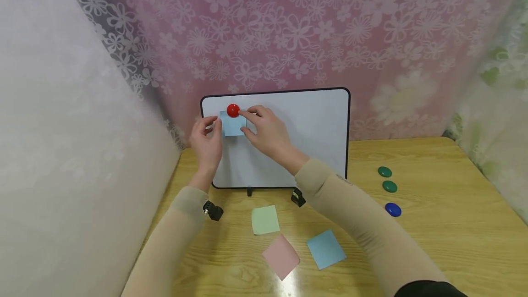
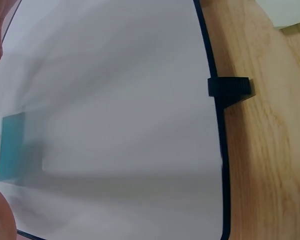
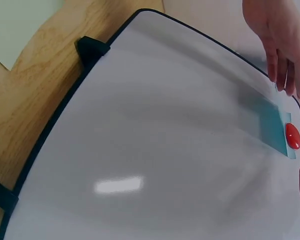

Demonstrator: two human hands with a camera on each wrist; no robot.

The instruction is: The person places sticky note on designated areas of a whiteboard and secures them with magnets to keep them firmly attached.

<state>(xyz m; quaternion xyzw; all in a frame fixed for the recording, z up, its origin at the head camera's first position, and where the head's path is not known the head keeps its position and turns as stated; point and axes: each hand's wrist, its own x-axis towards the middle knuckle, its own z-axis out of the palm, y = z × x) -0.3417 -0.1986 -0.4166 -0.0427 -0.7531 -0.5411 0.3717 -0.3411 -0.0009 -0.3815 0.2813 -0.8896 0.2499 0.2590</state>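
With one note (image 1: 233,126) up under magnet (image 1: 233,110), likely three loose sheets (image 1: 281,256) to go, between slack, empty-looking left hand (image 1: 208,143) and right hand (image 1: 270,133).

Left sleeve (image 1: 162,242) and right sleeve (image 1: 367,228) long, beige, lightly creased, matching snug cuffs; left hand (image 1: 207,145) and right hand (image 1: 268,133) bare. Right sleeve has a small dark marking (image 1: 343,179) near the cuff, too small to read, plus black fabric (image 1: 429,289) higher up. Left camera (image 1: 215,211) and right camera (image 1: 298,197) black, boxy, at the wrists, left one with a tiny pale fitting.
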